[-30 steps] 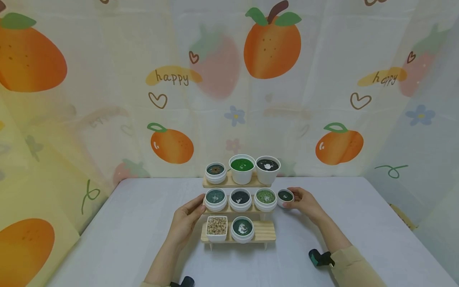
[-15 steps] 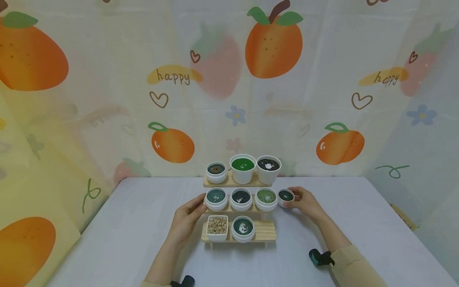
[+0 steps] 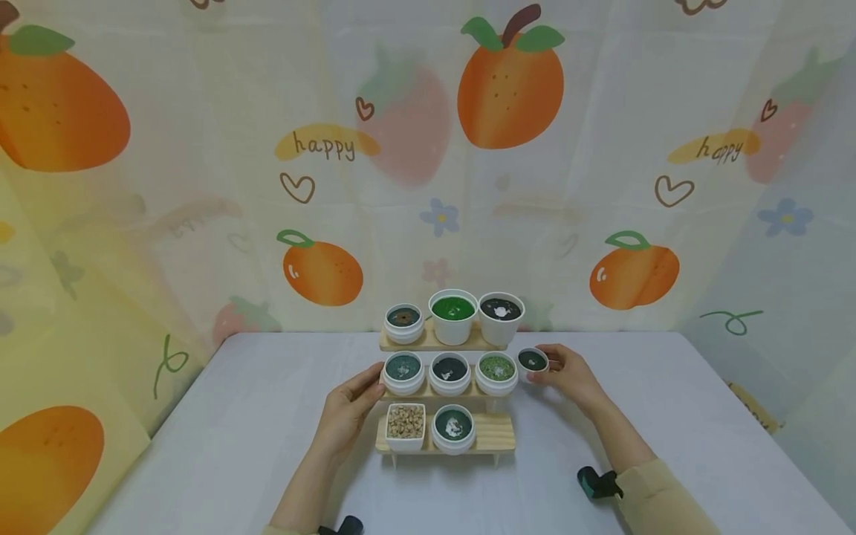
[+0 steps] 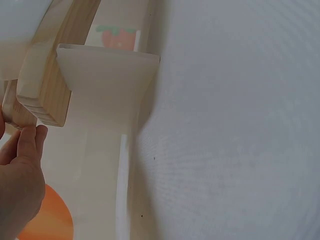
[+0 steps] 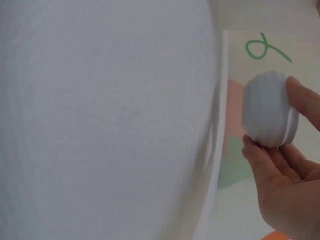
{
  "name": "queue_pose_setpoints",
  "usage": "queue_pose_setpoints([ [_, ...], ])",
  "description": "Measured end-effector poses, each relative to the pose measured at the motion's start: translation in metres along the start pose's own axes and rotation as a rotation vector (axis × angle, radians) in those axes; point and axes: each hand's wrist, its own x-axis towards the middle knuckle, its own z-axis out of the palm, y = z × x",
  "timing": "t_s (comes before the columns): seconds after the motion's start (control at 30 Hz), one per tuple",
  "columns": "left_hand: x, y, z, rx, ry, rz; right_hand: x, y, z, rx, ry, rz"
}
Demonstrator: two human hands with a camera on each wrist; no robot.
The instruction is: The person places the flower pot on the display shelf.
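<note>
My right hand (image 3: 568, 379) pinches a small white cup (image 5: 270, 110) by its sides, thumb on one side and fingers on the other; dark green filling shows inside it in the head view. The cup is off the table, just right of the middle tier of a wooden stand (image 3: 495, 431). With thumb and fingertips, my left hand (image 3: 348, 412) holds the left end of that middle tier, beside a white pot with teal filling (image 3: 403, 369). In the left wrist view its fingertips (image 4: 30, 137) touch the end of a wooden board.
On the middle tier are also a dark-filled pot (image 3: 450, 371) and a green-speckled one (image 3: 496, 371). The top tier bears a bright green cup (image 3: 452, 316) and two darker ones. A square dish of beige bits (image 3: 405, 426) and a round pot (image 3: 454, 429) stand on the lowest tier.
My right hand has raised the small cup slightly. My left hand stays at the stand, and the other pots have not moved on it.
</note>
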Motion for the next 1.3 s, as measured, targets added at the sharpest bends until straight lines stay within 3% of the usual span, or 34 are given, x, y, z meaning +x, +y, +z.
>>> queue_pose_setpoints([
  [0.43,-0.001,-0.001,0.0,0.017,0.009,0.008,-0.02,-0.018,-0.018,0.001,-0.044,-0.086],
  [0.7,-0.002,0.002,0.001,0.021,0.005,0.003,-0.039,-0.028,-0.029,-0.014,-0.131,-0.051],
  [1.3,-0.002,0.001,0.0,0.038,0.001,0.02,-0.08,-0.038,-0.02,0.088,-0.231,-0.078],
])
